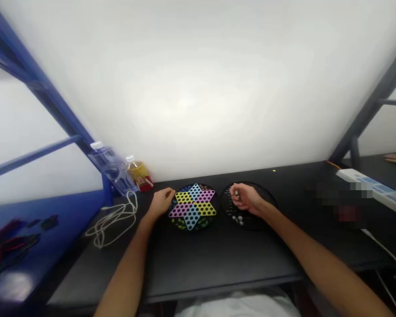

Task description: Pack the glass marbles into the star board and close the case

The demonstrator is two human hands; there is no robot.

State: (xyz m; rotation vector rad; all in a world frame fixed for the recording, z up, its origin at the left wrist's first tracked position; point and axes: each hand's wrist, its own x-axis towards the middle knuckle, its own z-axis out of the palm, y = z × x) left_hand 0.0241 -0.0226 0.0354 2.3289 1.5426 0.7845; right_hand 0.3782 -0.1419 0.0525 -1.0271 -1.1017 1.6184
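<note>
A round Chinese checkers board (193, 207) with a yellow, pink and blue star lies on the black desk (218, 259). My left hand (161, 201) rests against its left rim, fingers curled on the edge. To the right sits a round black tray (247, 220) with small marbles in it. My right hand (246, 198) hovers over this tray, fingers pinched together on a small pale piece, too small to name for sure.
A clear water bottle (110, 169) and a yellow drink bottle (139, 174) stand at the back left. A white cable (114, 220) coils beside them. A white power strip (372, 187) lies at the right. Blue shelf frame (53, 105) at left.
</note>
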